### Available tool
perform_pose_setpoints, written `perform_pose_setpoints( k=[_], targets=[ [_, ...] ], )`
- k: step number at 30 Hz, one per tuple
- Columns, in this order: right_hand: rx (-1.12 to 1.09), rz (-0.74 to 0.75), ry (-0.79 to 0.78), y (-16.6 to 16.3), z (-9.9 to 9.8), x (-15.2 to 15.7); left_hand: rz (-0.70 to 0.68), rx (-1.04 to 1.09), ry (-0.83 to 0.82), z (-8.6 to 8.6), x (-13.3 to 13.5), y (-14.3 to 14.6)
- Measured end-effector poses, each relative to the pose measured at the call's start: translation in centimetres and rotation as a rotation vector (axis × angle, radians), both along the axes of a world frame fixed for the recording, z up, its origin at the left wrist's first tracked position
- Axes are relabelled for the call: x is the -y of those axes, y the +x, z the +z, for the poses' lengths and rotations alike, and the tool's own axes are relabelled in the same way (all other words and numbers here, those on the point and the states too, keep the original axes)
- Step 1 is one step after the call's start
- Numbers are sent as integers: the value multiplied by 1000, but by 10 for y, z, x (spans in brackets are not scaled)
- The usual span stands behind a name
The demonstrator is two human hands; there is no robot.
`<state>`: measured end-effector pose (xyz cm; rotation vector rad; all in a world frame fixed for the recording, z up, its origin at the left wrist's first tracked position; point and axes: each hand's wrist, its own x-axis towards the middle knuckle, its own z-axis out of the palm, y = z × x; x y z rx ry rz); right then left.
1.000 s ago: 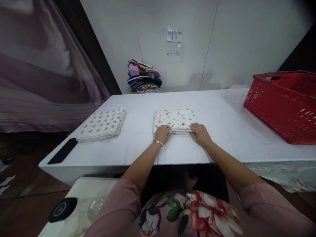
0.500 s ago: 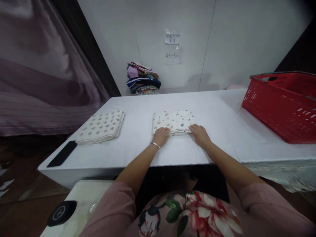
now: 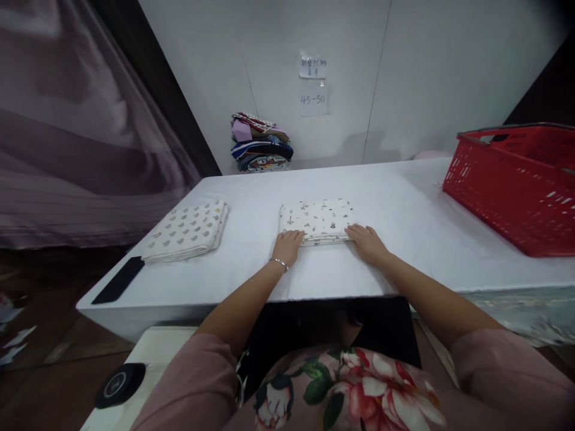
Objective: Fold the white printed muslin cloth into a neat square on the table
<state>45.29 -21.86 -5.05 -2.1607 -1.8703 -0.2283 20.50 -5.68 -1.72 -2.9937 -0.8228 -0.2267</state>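
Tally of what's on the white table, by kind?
Folded printed cloths: 2 (one under both hands, one at the left)
Red basket: 1
Black phone-like slab: 1
Total: 4

A long table covered in a white cloth is carrying everything. A small folded white cloth with tiny dark prints is lying flat just beyond the fingertips of both hands, its near edge touching them. A second folded white cloth printed with grey hearts is sitting well off to the left of the left hand's fingers. A flat black rectangular phone is resting at the near left corner. A red slotted plastic basket is standing far to the right of the right hand's fingers.
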Motion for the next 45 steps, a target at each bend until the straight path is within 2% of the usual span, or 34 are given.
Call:
perform_pose_setpoints(
  k=[5,11,17,23,27,30,33,37,40,45],
  targets=[
    [48,14,-85,4,7,-8,38,-52,22,0,-1,4],
    [104,20,-77,-2,14,-7,65,-80,31,1,-5,9],
    [167,-29,-17,-34,20,-8,101,-118,15,14,-4,11],
    [84,-14,-16,-66,25,-34,159,-108,-45,24,-7,17],
    [64,-71,-1,-69,21,-47,193,-87,-90,38,-12,21],
    [86,-80,15,-60,17,-45,191,-76,-96,45,-16,22],
    [115,-101,31,-41,10,-36,169,-74,-67,39,-15,18],
    [128,-103,53,-18,2,-23,117,-63,-23,14,-8,9],
    [116,-85,43,-13,1,-20,93,0,19,-1,-2,3],
    [81,-61,31,-16,6,-21,126,71,62,-7,-3,-1]
  ],
)
